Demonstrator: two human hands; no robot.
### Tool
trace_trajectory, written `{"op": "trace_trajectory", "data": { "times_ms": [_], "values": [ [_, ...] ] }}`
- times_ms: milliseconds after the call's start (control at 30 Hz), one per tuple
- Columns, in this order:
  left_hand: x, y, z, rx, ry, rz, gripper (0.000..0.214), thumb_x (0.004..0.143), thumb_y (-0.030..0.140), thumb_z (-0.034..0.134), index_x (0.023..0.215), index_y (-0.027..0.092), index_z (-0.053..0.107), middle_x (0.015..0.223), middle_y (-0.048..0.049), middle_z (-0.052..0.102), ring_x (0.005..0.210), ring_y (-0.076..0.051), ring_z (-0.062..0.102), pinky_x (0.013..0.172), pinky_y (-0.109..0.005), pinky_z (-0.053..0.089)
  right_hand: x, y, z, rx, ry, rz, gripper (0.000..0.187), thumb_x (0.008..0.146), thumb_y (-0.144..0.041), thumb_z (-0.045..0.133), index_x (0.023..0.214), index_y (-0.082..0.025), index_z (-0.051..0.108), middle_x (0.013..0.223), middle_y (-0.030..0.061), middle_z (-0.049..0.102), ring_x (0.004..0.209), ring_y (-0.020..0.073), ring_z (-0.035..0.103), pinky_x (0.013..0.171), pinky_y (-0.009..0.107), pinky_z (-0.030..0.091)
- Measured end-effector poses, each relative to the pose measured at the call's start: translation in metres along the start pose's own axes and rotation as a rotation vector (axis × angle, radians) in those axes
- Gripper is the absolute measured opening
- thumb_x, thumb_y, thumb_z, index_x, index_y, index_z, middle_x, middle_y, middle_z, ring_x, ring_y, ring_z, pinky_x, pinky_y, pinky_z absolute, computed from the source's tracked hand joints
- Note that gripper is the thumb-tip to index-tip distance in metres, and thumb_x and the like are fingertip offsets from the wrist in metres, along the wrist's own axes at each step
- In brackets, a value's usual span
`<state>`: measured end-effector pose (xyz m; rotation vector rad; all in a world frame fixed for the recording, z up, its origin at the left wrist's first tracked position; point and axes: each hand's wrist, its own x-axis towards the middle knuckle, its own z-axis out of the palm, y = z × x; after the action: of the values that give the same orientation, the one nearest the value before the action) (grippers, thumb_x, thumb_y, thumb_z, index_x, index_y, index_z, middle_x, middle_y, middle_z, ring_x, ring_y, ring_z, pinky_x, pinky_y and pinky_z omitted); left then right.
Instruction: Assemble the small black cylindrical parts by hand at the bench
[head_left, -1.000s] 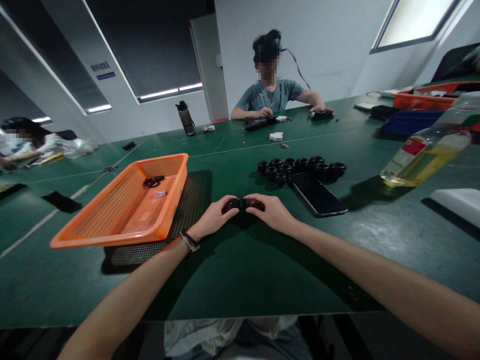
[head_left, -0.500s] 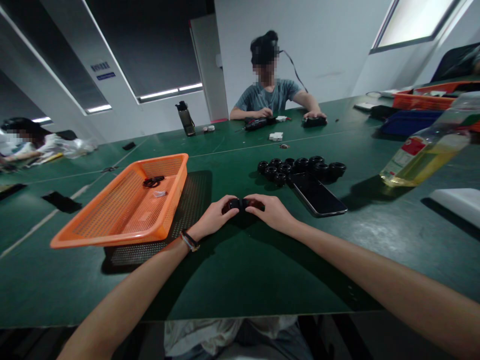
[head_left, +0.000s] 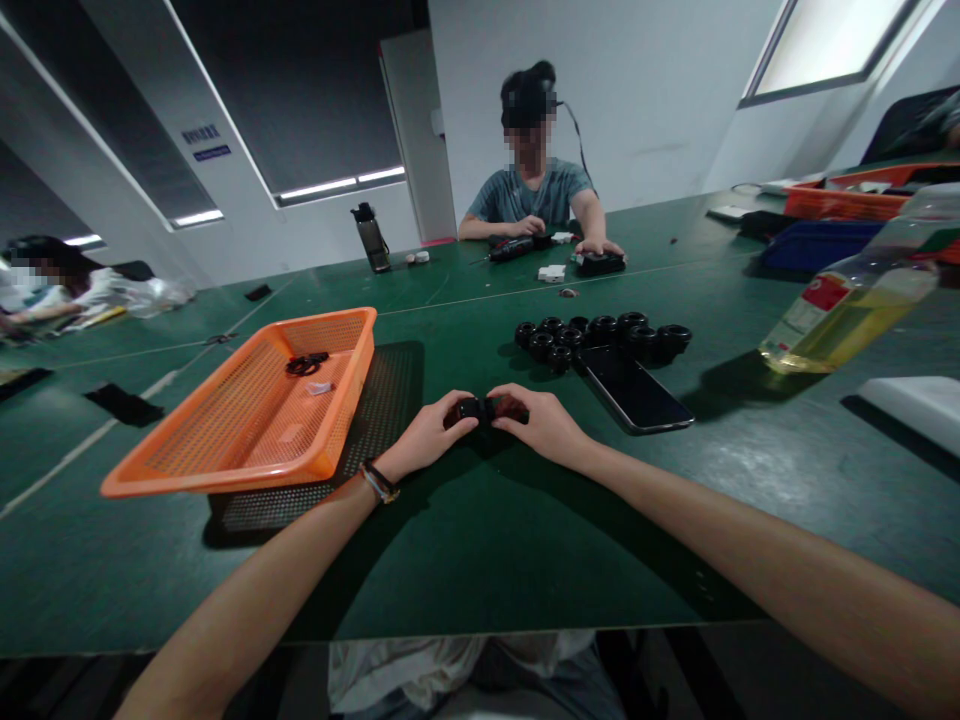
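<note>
My left hand point(head_left: 429, 432) is closed on a small black cylindrical part point(head_left: 469, 408), fingers curled behind it and thumb in front. Facing it, my right hand point(head_left: 546, 425) pinches a second black piece point(head_left: 491, 409) between thumb and fingertips. The two pieces sit end to end just above the table; I cannot tell whether they are joined. Several black ring-shaped parts point(head_left: 559, 358) with round openings stand in a cluster beyond my right hand. A black smartphone point(head_left: 637, 390) lies screen up beside that cluster.
An orange perforated basket point(head_left: 337, 455) on the left holds a black cable point(head_left: 306, 364) and a small clear bag. On the right stand a bottle of yellow liquid point(head_left: 844, 318) and a white object point(head_left: 919, 405). Across the green table point(head_left: 480, 560), a person sits near a power drill point(head_left: 514, 249).
My hands stay in nearly the same place, with the right fingers shifted slightly on their piece. The person opposite has drawn a dark object across the table toward the left of the view.
</note>
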<state>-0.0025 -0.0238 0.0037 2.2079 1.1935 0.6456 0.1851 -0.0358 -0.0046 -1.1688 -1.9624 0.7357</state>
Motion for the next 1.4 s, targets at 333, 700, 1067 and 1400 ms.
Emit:
{"op": "trace_trajectory", "data": {
  "times_ms": [333,700,1067,1400],
  "values": [
    [0.0002,-0.0006,0.0003,-0.02,0.007,0.003,0.03,0.079,0.029,0.05,0.106,0.016,0.051,0.092,-0.0045,0.061,0.08,-0.017,0.056,0.073,-0.027,0.043,0.001,0.0006,0.0009,-0.047,0.012,0.013,0.026,0.072,-0.015,0.059,0.099,-0.019,0.059,0.077,0.001,0.066,0.072,0.0153,0.061,0.068,0.03,0.047],
    [0.0001,0.0017,-0.0003,-0.005,0.0,-0.008,0.03,0.079,0.027,0.05,0.106,0.015,0.05,0.09,-0.0038,0.06,0.076,-0.016,0.055,0.069,-0.026,0.042,0.0008,-0.0033,-0.001,-0.072,0.002,0.03,0.024,0.074,-0.017,0.058,0.098,-0.018,0.06,0.077,0.0018,0.066,0.071,0.0153,0.061,0.067,0.029,0.047],
    [-0.0002,0.0011,0.0,-0.007,0.002,-0.005,0.03,0.079,0.028,0.05,0.107,0.016,0.05,0.093,-0.0039,0.061,0.079,-0.016,0.057,0.072,-0.026,0.043,0.0003,-0.0039,-0.0012,-0.074,0.004,0.023,0.023,0.075,-0.018,0.058,0.098,-0.017,0.06,0.078,0.0021,0.066,0.07,0.0151,0.061,0.065,0.029,0.047],
    [0.0003,0.0006,0.0003,-0.002,0.009,-0.013,0.031,0.079,0.029,0.05,0.107,0.015,0.05,0.09,-0.0042,0.061,0.076,-0.016,0.056,0.07,-0.027,0.043,-0.0008,0.0024,0.0014,-0.003,0.009,-0.011,0.037,0.071,-0.015,0.061,0.107,-0.018,0.054,0.079,0.0007,0.066,0.072,0.0145,0.062,0.071,0.031,0.049]
  ]
}}
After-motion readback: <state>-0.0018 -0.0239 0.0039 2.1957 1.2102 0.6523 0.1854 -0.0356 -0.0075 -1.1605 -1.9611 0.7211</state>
